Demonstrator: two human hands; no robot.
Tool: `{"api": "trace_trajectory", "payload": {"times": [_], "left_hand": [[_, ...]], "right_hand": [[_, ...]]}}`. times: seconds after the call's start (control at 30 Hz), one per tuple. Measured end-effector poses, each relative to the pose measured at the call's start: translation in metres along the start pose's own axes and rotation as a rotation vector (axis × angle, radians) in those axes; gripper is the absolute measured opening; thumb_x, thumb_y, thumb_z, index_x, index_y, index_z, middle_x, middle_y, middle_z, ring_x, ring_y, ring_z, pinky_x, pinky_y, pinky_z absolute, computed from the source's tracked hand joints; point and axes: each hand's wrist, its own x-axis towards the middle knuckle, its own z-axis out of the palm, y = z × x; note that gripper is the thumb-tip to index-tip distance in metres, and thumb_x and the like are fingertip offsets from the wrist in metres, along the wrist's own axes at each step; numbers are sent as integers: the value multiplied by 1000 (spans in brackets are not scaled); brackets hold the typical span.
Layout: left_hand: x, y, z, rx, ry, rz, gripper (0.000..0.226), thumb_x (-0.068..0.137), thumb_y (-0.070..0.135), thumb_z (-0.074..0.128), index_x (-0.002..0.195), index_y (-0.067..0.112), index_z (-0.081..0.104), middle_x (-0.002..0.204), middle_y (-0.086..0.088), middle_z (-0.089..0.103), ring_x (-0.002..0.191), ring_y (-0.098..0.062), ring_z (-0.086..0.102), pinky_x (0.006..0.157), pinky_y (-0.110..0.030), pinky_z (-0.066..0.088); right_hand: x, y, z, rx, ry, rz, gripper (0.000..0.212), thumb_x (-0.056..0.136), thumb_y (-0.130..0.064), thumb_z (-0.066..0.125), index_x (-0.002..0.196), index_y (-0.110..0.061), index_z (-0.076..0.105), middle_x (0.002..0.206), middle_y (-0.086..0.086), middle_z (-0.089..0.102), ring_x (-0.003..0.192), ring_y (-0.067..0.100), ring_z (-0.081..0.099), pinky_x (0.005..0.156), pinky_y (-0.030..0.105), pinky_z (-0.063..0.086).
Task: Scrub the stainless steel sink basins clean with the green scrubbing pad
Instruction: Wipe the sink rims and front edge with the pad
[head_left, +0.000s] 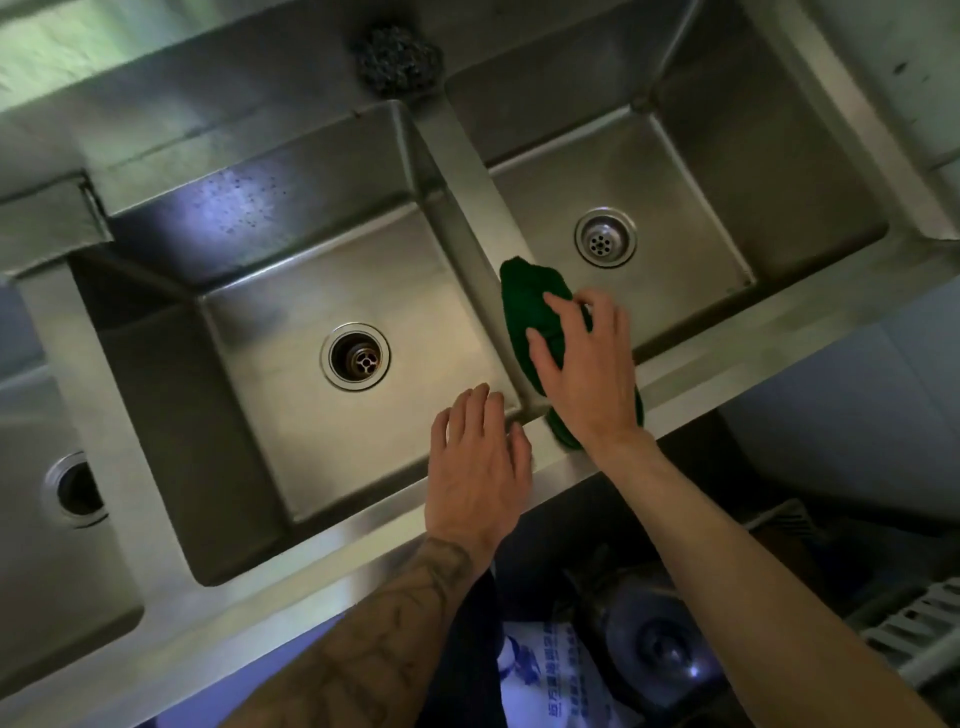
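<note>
A dark green scrubbing pad (527, 301) lies draped along the steel divider between the middle basin (291, 322) and the right basin (675, 171). My right hand (587, 374) lies over the pad's near part, fingers spread and slightly bent on top of it, and the pad's near end shows below the wrist. Beside it, my left hand (478, 467) rests with relaxed fingers on the front rim at the middle basin's near right corner and holds nothing. Both basins look dry, each with a round drain.
A steel-wool scourer (397, 60) sits on the back ledge above the divider. A third basin with a drain (78, 491) lies at the far left. Below the front rim are a printed bag (540, 670), a metal pot (660, 639) and a grey rack (914, 618).
</note>
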Motion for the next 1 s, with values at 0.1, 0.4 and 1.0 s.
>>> {"api": "trace_trajectory", "payload": {"times": [0.1, 0.4, 1.0], "left_hand": [[1, 1, 0, -4, -46, -2, 51, 111, 39, 24, 143, 13, 54, 152, -10, 55, 143, -27, 50, 120, -49, 40], [3, 3, -7, -27, -86, -37, 49, 111, 38, 30, 147, 14, 53, 158, -8, 52, 148, -26, 46, 124, -49, 35], [1, 2, 8, -46, 92, -28, 41, 105, 33, 42, 136, 12, 58, 145, -9, 59, 135, -29, 56, 116, -50, 45]], "right_hand": [[-7, 1, 2, 4, 36, 3, 39, 101, -40, 61, 131, -16, 59, 129, 7, 49, 110, 19, 43, 89, 27, 41], [119, -49, 26, 19, 13, -55, 35, 101, -40, 59, 126, -15, 62, 129, 10, 55, 112, 26, 51, 92, 29, 40], [192, -78, 52, -75, 23, -185, 42, 102, -41, 49, 134, -17, 63, 134, 11, 53, 115, 31, 51, 98, 39, 46]]}}
